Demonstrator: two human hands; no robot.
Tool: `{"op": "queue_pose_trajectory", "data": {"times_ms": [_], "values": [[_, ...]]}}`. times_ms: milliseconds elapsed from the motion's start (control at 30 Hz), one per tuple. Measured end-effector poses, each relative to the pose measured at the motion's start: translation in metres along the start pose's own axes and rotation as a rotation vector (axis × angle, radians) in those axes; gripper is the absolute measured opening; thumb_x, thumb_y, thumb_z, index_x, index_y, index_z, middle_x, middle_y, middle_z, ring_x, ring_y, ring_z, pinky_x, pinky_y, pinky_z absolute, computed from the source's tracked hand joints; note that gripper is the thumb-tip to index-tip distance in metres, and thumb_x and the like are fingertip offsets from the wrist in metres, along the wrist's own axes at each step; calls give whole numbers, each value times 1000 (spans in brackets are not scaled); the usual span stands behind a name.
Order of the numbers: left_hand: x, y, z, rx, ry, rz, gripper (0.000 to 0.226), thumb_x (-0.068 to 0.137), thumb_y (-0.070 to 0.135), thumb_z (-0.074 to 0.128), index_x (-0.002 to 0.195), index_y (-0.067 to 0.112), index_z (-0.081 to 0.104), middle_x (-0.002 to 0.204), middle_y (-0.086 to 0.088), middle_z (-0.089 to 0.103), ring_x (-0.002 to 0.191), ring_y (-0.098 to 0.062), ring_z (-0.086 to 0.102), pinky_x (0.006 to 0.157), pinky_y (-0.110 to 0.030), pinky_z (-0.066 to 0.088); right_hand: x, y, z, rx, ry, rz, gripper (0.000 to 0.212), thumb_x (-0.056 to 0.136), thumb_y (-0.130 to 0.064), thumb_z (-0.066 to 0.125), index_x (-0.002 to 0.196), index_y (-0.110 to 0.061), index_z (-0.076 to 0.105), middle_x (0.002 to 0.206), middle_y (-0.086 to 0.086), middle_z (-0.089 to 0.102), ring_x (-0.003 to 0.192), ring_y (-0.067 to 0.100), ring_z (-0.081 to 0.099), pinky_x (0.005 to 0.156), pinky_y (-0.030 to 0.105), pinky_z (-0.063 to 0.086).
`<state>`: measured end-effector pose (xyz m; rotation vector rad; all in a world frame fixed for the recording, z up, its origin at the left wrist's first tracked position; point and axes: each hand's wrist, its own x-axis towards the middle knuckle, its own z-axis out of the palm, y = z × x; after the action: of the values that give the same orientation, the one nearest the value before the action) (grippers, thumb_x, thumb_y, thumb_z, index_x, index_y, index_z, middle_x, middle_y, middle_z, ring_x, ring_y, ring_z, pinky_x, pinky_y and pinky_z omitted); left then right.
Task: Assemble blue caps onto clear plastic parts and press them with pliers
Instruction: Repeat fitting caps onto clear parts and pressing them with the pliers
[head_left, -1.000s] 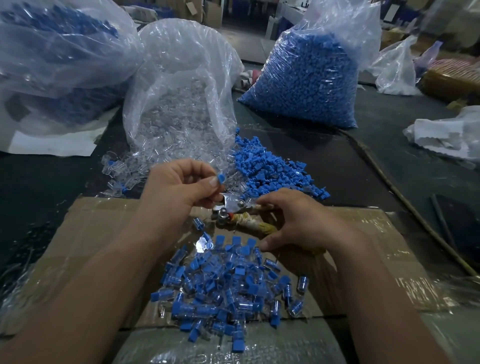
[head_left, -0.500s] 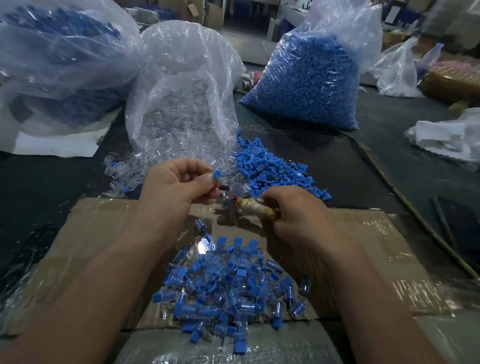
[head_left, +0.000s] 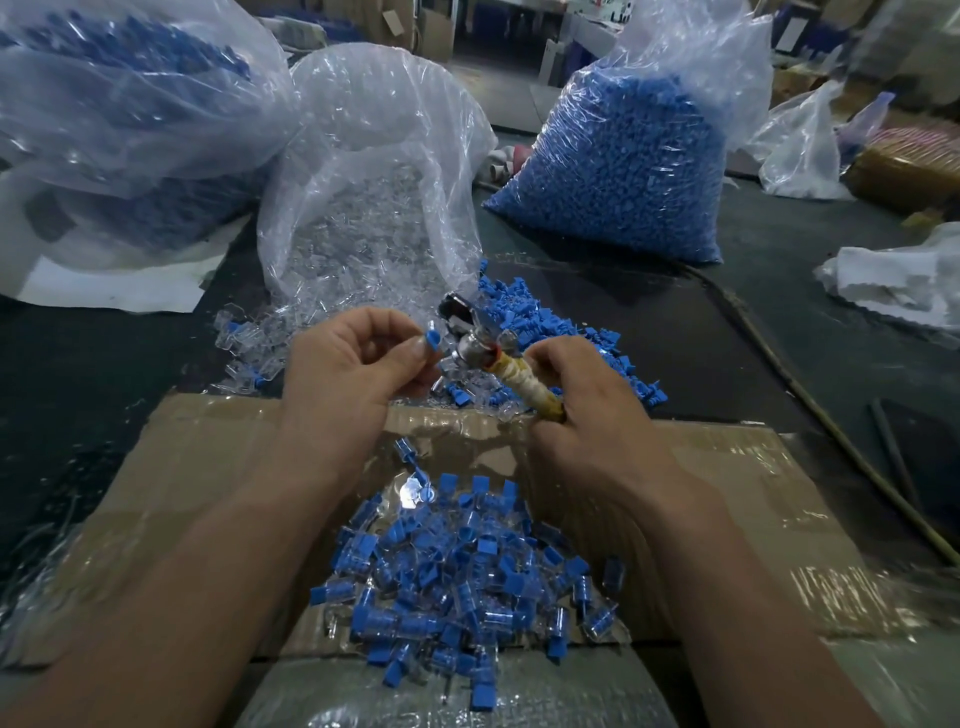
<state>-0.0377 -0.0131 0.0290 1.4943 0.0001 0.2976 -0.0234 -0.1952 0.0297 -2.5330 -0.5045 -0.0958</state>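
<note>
One blue cap (head_left: 432, 340) is pinched between thumb and forefinger of the left hand (head_left: 358, 364), raised above the middle of the worktop (head_left: 78, 364); whether a clear part sits under it cannot be told. Just beside it is the metal head of the one pair of pliers (head_left: 475, 343), and the right hand (head_left: 587, 410) has its grip clenched round the tape-wrapped handle. Below both hands, one heap of capped clear pieces (head_left: 457, 587), too many to count, lies on a taped sheet of cardboard (head_left: 208, 467) at the worktop's near edge. Beyond the hands lie two loose spreads: blue caps (head_left: 540, 322) to the right and clear parts (head_left: 249, 343) to the left, the latter spilling from the mouth of the middle bag (head_left: 374, 182). Three big plastic bags stand toward the far edge: that one, a left bag (head_left: 130, 104) showing blue through its film, and a right bag (head_left: 613, 171) packed with blue caps. A crumpled white bag (head_left: 898, 280) lies at the right edge.
</note>
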Motion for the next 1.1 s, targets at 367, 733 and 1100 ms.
{"op": "queue_pose_trajectory", "data": {"times_ms": [367,733,1100], "values": [[0,0,1,27,12,15,21,81,-6,58,75,14,61,63,7,68,59,-6,64,56,-14,51,1,-3,1,1,-91,10,33,76,-11,58,97,-30,40,87,-19,36,80,-3,38,63,14,26],[-4,-3,3,116,56,32,25,81,-5,60,72,18,60,66,0,66,60,-9,64,57,-18,54,2,-8,1,-32,-110,33,22,77,-11,58,85,-28,46,75,-13,45,69,2,41,59,23,32],[-4,0,3,134,84,67,22,81,-5,61,73,16,61,66,-1,64,56,-4,61,54,-14,50,0,-12,4,-53,-35,10,19,76,-13,59,79,-26,46,71,-12,46,67,8,44,57,26,32]]}}
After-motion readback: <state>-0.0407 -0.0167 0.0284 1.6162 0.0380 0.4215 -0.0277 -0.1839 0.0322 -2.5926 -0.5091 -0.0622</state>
